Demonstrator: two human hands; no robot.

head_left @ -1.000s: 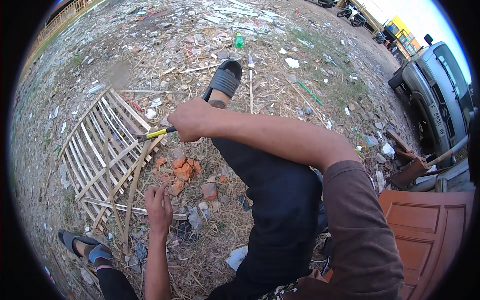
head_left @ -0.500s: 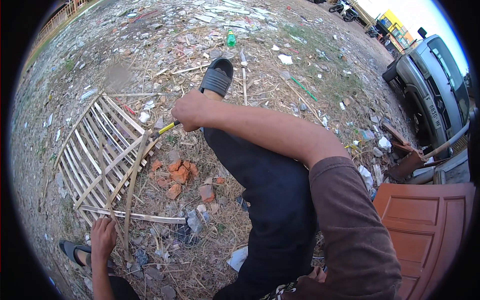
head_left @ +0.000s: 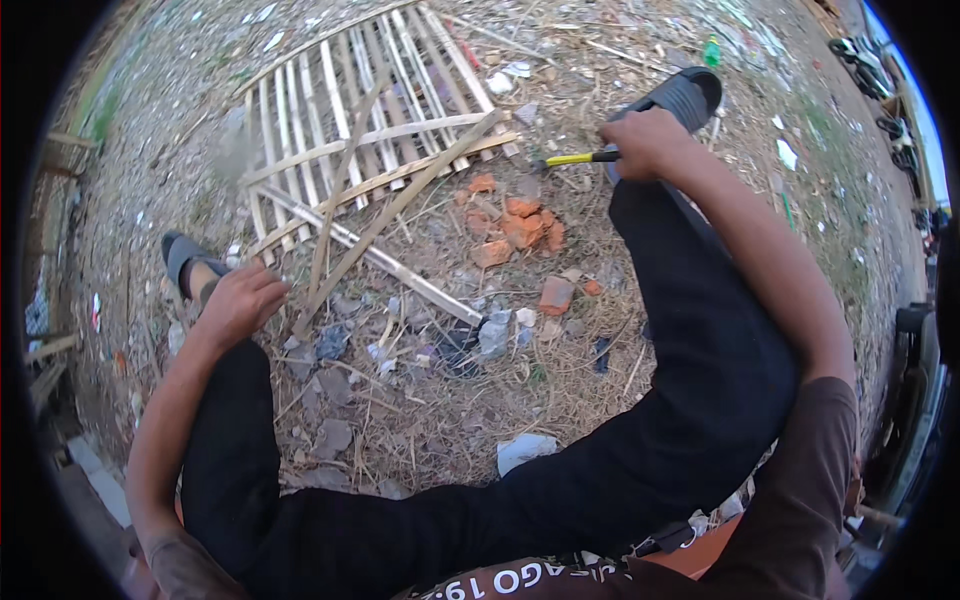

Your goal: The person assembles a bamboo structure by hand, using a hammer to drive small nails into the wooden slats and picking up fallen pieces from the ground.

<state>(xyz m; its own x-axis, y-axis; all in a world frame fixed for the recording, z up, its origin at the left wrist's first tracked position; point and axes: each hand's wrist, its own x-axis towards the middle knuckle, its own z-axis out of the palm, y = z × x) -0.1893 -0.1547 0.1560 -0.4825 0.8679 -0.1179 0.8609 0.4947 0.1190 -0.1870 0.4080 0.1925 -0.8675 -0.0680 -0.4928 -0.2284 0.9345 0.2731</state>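
Observation:
My right hand [head_left: 650, 145] is closed round the black grip of a hammer [head_left: 575, 158] with a yellow shaft. The hammer's small dark head hangs over the ground, just right of a lattice frame [head_left: 365, 130] of pale wooden or bamboo slats. This frame lies on the ground, with loose-looking diagonal strips crossing over it. My left hand [head_left: 240, 302] is beside the frame's near left corner, above my left knee. Its fingers are curled together, and what they hold, if anything, is hidden.
Broken orange bricks [head_left: 525, 228] lie between the frame and my right leg. Grey stones [head_left: 493, 335] and a white scrap [head_left: 525, 452] are nearer to me. Sandals [head_left: 685, 100] are on my feet. A green bottle [head_left: 711, 50] lies beyond. Vehicles [head_left: 862, 65] stand far right.
The view has swung left, so the frame appears farther up and right. The hammer has come away from the frame's corner. My left hand has lifted off the slats' near end.

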